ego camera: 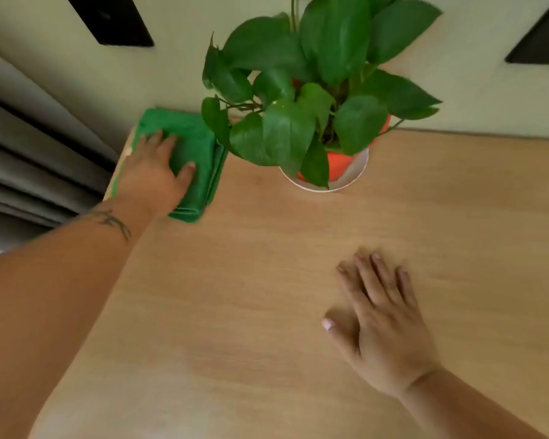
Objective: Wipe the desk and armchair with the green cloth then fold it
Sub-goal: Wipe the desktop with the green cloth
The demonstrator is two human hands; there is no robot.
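The left hand (154, 172) lies flat on the green cloth (197, 153), fingers (159, 137) spread wide and pressing the cloth down, with nothing gripped. The cloth is folded into several layers and sits at the far left corner of the counter (267, 264), under and just beyond the fingertips. The right hand (381, 315) rests palm-down on bare counter, fingers slightly fanned, holding nothing, well apart from the cloth.

Hazards from this position:

1. Contact with the plant. The leaves (286, 134) overhang the cloth's edge just to the thumb side of the left fingers. A stroke in that direction is likely to snag foliage or nudge the pot.
2. Tipping. The pot looks top-heavy with foliage; a push at the rim could tilt it.
3. Cloth off the edge. The outer fingers are close to the counter's left edge; a stroke that way could carry the cloth over it.
4. Layer slip. With flat pressure only, the folded layers may slide apart.

Containers: an orange pot (339, 163) stands in a white saucer (360, 171) and holds the plant. The soil is hidden by leaves. Whether the saucer holds water cannot be told.
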